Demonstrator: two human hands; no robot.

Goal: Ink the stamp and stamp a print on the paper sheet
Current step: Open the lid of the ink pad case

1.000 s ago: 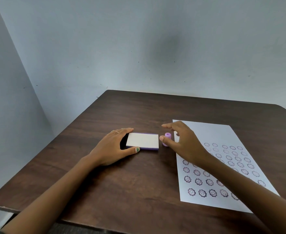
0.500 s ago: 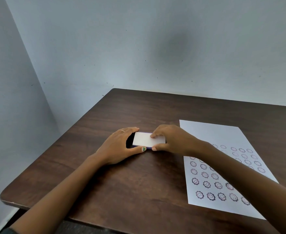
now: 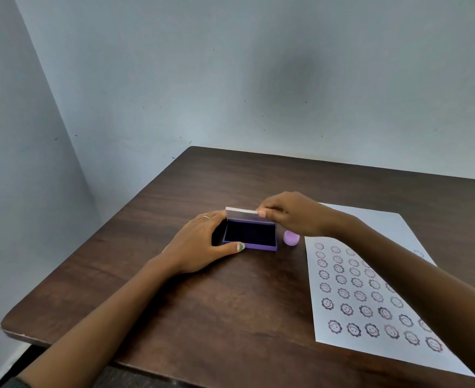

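**Both hands on the ink pad, lid going up**

Left hand (image 3: 200, 242) clamps the ink pad (image 3: 249, 237) base on the table (image 3: 230, 303); right hand (image 3: 288, 214) pinches its lid (image 3: 242, 213), raised near upright. Dark ink lies exposed. Untouched, the purple stamp (image 3: 291, 237) stands just beside the pad, near the paper sheet (image 3: 370, 281). Next, judging by this: release the lid, grasp the stamp, press it into the ink.

A dark brown wood-grain desk (image 3: 202, 317) lies under both hands, its rounded corner well to the left of the left hand (image 3: 194, 245). Beyond the hands, a pale blue-grey wall (image 3: 230, 79) rises behind the desk, with a second wall (image 3: 12, 163) meeting it on the left.
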